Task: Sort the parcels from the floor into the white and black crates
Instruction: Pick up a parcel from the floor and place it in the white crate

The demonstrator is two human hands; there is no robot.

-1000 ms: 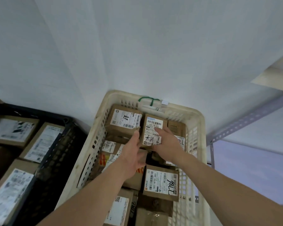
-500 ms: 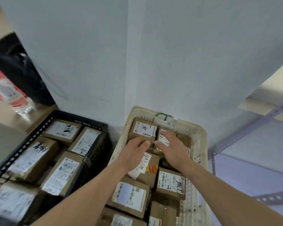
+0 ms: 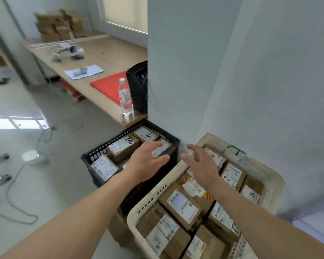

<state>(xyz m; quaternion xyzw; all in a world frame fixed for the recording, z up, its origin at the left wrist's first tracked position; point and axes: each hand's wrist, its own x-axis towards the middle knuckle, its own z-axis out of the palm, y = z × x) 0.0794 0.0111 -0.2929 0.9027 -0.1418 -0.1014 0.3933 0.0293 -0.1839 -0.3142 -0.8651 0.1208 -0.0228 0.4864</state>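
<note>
head view | left hand [image 3: 148, 162] relaxed and empty over the black crate [image 3: 94, 156] | right hand [image 3: 201, 166] spread and empty over the white crate [image 3: 150, 199] | parcels [image 3: 181, 206] lie label-up in both crates | step — probably between parcels | next — find a floor parcel; none shows here

A black perforated plastic crate [image 3: 94, 156] stands at the wall corner, packed with at least 4 brown cardboard parcels [image 3: 123, 146] lying flat, their white printed labels facing up, some with black handwriting. Just beside it on the right sits a cream-white perforated plastic crate [image 3: 151, 199], with a green tie [image 3: 236, 149] on its far rim. It holds at least 8 similar labelled cardboard boxes [image 3: 181, 208], crowded close together; 1 carries orange-red tape [image 3: 207, 196], and another's label bears hand-scrawled characters [image 3: 251, 195].
</note>
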